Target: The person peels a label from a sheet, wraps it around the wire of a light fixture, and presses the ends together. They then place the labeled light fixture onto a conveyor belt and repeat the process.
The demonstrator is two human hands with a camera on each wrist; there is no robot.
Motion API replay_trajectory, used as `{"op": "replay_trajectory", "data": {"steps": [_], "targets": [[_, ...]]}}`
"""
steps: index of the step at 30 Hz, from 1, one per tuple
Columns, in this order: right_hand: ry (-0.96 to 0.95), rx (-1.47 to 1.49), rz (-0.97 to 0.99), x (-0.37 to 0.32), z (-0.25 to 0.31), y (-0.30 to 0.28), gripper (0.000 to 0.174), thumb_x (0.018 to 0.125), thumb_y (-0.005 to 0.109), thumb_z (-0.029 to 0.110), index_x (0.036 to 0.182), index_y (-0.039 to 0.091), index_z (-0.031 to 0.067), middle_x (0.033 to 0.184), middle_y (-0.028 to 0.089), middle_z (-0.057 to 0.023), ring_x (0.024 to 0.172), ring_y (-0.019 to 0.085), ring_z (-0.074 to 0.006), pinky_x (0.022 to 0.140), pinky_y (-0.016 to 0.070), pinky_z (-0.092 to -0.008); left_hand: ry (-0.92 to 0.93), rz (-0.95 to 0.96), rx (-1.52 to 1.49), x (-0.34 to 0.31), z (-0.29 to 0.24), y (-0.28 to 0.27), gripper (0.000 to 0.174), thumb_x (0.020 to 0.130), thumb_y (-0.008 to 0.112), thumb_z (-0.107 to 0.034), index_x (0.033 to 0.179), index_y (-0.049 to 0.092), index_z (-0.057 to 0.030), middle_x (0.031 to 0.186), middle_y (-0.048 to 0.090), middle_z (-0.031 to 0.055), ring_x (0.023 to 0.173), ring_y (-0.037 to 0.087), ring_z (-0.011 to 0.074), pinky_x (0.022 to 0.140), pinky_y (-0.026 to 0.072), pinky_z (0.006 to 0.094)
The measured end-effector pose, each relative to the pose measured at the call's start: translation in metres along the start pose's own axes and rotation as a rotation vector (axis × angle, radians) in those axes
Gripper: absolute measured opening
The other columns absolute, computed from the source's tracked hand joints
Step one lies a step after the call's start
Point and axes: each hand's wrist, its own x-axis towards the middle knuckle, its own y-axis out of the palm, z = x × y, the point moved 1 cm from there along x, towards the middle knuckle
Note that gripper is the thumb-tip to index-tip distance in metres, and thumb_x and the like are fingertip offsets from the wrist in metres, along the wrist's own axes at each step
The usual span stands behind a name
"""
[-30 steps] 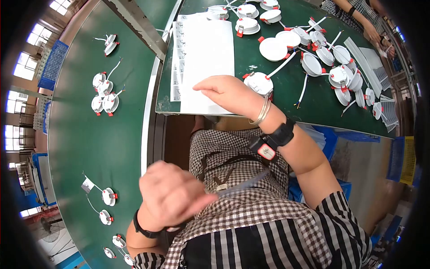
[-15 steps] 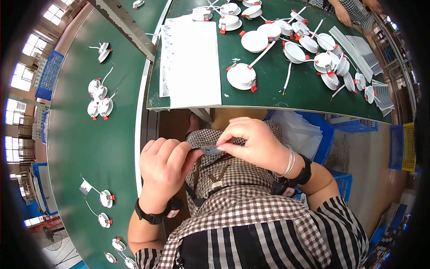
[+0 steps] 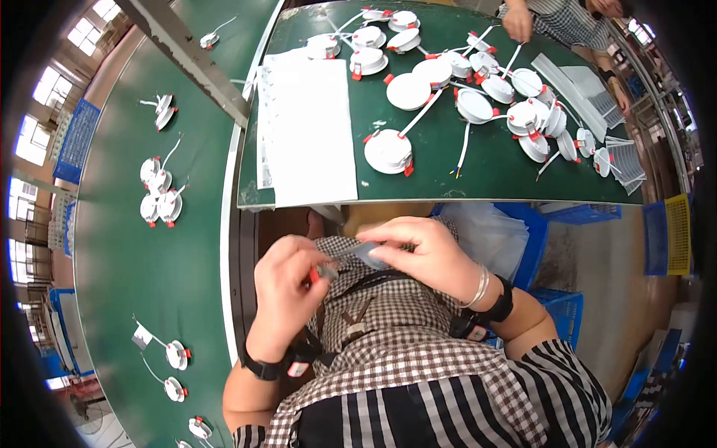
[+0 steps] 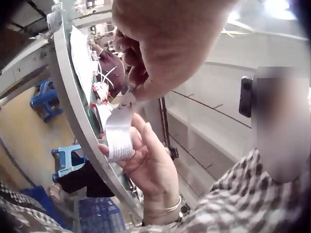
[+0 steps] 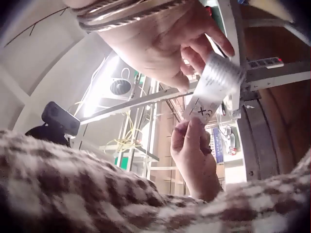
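Note:
A small white printed label (image 4: 119, 133) stretches between my two hands over the lap. My left hand (image 3: 285, 282) pinches one end between thumb and fingertips, seen best in the right wrist view, where the label (image 5: 210, 90) carries dark symbols and rows of small text. A small red and grey bit (image 3: 320, 274) shows at the left thumb, too blurred to name. My right hand (image 3: 427, 252) is at the label's far end with thumb and forefinger apart, and the curling strip lies against its fingers. Behind them is a checkered apron (image 3: 373, 302).
Many white round downlights (image 3: 388, 151) with red clips and wires cover the green table (image 3: 314, 196) ahead, beside white sheets (image 3: 314, 134). More downlights (image 3: 177, 355) lie on the green belt (image 3: 187, 284) at left. A metal post (image 3: 190, 60) slants between. Another person's hand (image 3: 517, 24) shows far right.
The right hand came back from the sheets on the table to meet the left hand at the label over the lap. The label now bends, and the right fingers have spread.

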Motion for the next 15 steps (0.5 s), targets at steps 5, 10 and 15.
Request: {"op": "replay_trajectory", "data": {"steps": [5, 10, 15], "targets": [[0.019, 0.119, -0.593, 0.036, -0.045, -0.050, 0.038, 0.086, 0.062, 0.019, 0.115, 0.054, -0.0050, 0.090, 0.065, -0.0081, 0.077, 0.060, -0.0111, 0.071, 0.0490, -0.0246, 0.190, -0.076, 0.040, -0.004, -0.013, -0.009, 0.025, 0.053, 0.067, 0.006, 0.075, 0.058, -0.0038, 0.072, 0.054, 0.0074, 0.061, 0.052, 0.0226, 0.050, 0.0385, 0.0318], [0.094, 0.096, -0.752, 0.098, -0.082, -0.063, 0.038, 0.085, 0.063, 0.024, 0.106, 0.058, -0.0065, 0.081, 0.065, -0.0073, 0.072, 0.060, -0.0100, 0.066, 0.0490, -0.0255, 0.268, -0.047, 0.004, -0.007, -0.024, -0.019, 0.027, 0.053, 0.066, 0.005, 0.077, 0.058, -0.0049, 0.072, 0.055, 0.0061, 0.059, 0.052, 0.0210, 0.048, 0.0378, 0.0310], [-0.026, 0.479, -0.696, 0.108, -0.060, -0.043, 0.023, 0.087, 0.060, 0.017, 0.090, 0.063, -0.0061, 0.070, 0.063, -0.0050, 0.062, 0.056, -0.0076, 0.059, 0.0463, -0.0228, 0.295, -0.026, -0.112, -0.012, -0.026, -0.022, 0.024, 0.058, 0.068, 0.000, 0.079, 0.059, -0.0060, 0.072, 0.061, 0.0046, 0.055, 0.055, 0.0192, 0.048, 0.0416, 0.0288]]}}
